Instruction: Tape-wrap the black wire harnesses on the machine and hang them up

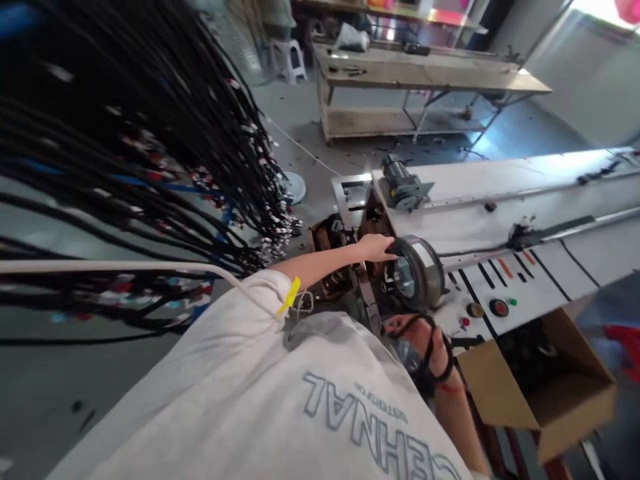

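My left hand [377,247] reaches forward from a white sleeve, its fingers closed over the near rim of a dark, drum-shaped roll [427,273]. This roll stands on its edge at the table's near end and carries a white label. Lower down, close to my body, my right hand [425,340] is closed on a black cable [447,363], which loops over the fingers and around the wrist. Something round and clear [407,355] sits just under the right palm, partly hidden, and I cannot make out its kind.
Bundles of black cables [200,133] with small connectors hang at left. A white work table [460,233] bearing a motor [403,183], rails and buttons runs to the right. An open cardboard box [510,393] is at lower right. Behind stands a bench [430,70].
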Demonstrator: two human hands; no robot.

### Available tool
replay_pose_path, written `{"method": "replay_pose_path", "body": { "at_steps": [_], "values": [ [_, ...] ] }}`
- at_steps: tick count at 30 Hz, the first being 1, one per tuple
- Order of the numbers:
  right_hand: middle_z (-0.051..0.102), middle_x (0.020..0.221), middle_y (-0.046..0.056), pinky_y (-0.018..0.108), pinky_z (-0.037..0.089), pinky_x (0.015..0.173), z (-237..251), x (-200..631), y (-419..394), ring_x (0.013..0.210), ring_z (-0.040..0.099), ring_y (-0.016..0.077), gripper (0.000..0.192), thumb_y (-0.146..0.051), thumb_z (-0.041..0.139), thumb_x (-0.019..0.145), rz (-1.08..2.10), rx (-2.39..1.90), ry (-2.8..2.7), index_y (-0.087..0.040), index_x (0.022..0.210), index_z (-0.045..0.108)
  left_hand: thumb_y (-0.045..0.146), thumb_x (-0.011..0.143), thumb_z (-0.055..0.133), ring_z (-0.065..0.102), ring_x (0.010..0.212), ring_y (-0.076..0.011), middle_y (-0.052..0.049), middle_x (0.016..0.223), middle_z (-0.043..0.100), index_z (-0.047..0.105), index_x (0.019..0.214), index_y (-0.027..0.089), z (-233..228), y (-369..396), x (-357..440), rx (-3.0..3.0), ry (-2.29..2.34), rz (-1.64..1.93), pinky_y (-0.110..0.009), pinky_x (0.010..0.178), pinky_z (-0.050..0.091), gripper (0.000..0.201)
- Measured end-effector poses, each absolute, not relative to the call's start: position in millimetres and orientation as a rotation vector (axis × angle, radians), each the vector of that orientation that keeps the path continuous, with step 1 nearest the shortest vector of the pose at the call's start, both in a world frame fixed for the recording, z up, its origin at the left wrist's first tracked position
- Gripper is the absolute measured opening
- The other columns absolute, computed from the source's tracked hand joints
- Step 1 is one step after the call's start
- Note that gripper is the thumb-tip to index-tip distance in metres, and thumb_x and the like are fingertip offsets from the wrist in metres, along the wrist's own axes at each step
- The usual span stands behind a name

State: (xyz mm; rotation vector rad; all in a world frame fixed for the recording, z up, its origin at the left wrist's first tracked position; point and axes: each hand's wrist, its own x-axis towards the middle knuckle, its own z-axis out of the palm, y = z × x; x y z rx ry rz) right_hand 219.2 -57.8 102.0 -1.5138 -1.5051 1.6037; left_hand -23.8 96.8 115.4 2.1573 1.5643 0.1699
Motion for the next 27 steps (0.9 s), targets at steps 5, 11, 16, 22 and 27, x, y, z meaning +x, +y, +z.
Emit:
{"method": "replay_pose_path", "body": {
  "at_steps": [5, 11, 16, 22, 27],
  "values": [
    [0.069, 0.075, 0.012, 0.028, 0.052, 0.058, 76, 142, -19, 0.065, 0.067, 0.0208, 0.081, -0.093, 0.024, 0.073, 2.45, -0.874, -1.058, -0.02, 0.069, 0.057, 0.053, 0.085, 0.062, 0.067, 0.102, -0.0328, -0.018, 0.107, 0.07, 0.056, 0.124, 0.013, 112, 99, -19, 2.188, 1.625, 0.096, -0.035, 0.085, 0.048, 0.056],
    [0.069, 0.073, 0.013, 0.028, 0.048, 0.047, 65, 182, -51, 0.055, 0.064, 0.0216, 0.083, -0.096, 0.022, 0.071, 2.581, -0.76, -1.085, -0.019, 0.067, 0.055, 0.055, 0.089, 0.057, 0.068, 0.1, -0.0355, -0.024, 0.101, 0.069, 0.033, 0.143, 0.005, 93, 93, -20, 2.2, 1.791, 0.123, -0.036, 0.086, 0.047, 0.077],
    [0.069, 0.078, 0.013, 0.029, 0.052, 0.062, 72, 156, -29, 0.071, 0.067, 0.0226, 0.098, -0.095, 0.006, 0.071, 2.552, -0.902, -0.986, -0.015, 0.081, 0.062, 0.057, 0.089, 0.056, 0.068, 0.1, -0.0327, -0.019, 0.102, 0.07, 0.037, 0.14, 0.011, 94, 96, -26, 2.236, 1.721, 0.136, -0.032, 0.083, 0.048, 0.072],
    [0.042, 0.038, 0.002, 0.021, 0.026, 0.033, 85, 132, -7, 0.032, 0.038, 0.0113, 0.077, -0.087, 0.009, 0.081, 2.371, -1.239, -0.833, -0.023, 0.049, 0.038, 0.053, 0.09, 0.056, 0.069, 0.096, -0.0342, -0.022, 0.098, 0.071, 0.033, 0.146, 0.008, 96, 96, -18, 2.333, 1.809, 0.024, -0.036, 0.08, 0.049, 0.075],
    [0.059, 0.053, 0.008, 0.028, 0.041, 0.042, 112, 197, -75, 0.044, 0.054, 0.0175, 0.075, -0.093, 0.028, 0.072, 2.083, -1.06, -1.049, -0.022, 0.054, 0.045, 0.048, 0.089, 0.057, 0.069, 0.09, -0.0303, -0.02, 0.092, 0.072, 0.069, 0.107, 0.006, 82, 101, -32, 2.081, 1.872, -0.048, -0.033, 0.077, 0.048, 0.047]
  ]
}}
